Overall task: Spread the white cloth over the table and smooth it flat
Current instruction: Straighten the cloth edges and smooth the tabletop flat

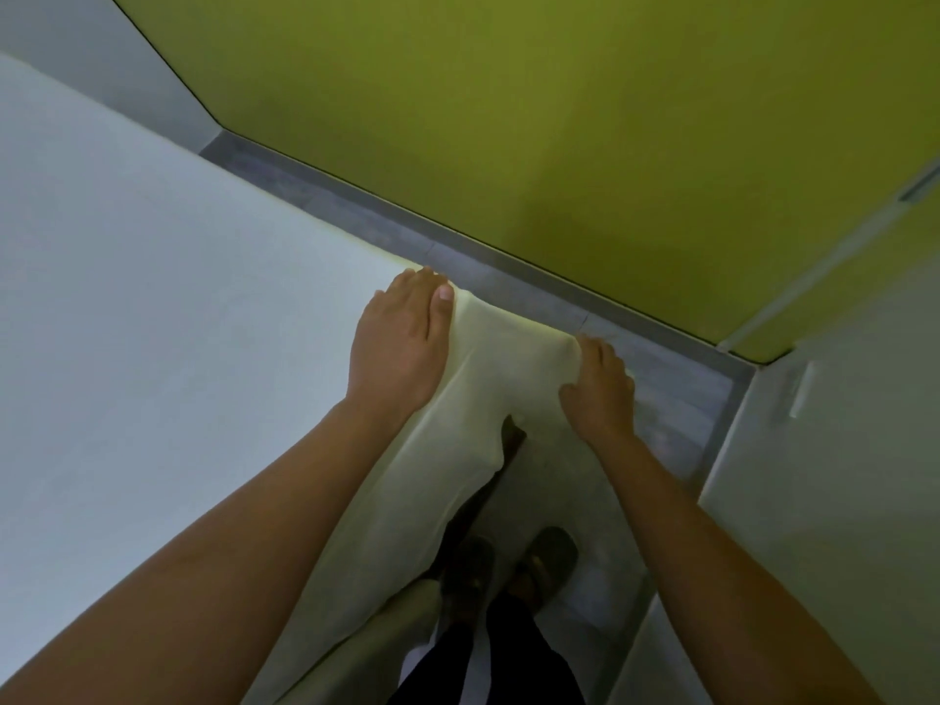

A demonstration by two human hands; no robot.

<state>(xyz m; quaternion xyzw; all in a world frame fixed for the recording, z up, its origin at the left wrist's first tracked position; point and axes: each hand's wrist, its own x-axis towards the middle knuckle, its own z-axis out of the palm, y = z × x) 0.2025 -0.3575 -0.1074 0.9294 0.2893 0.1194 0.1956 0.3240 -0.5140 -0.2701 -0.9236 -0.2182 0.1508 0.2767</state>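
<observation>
White cloth (152,256), left hand (402,343) flat on corner, right hand (600,394) gripping overhang

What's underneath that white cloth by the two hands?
Presumably the table, but the white cloth hides its top entirely. Only a dark piece shows below the hanging hem. The left hand presses on top; the right hand grips the draped edge.

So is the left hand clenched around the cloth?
No, the left hand lies flat, fingers straight, pressing on the white cloth.
</observation>
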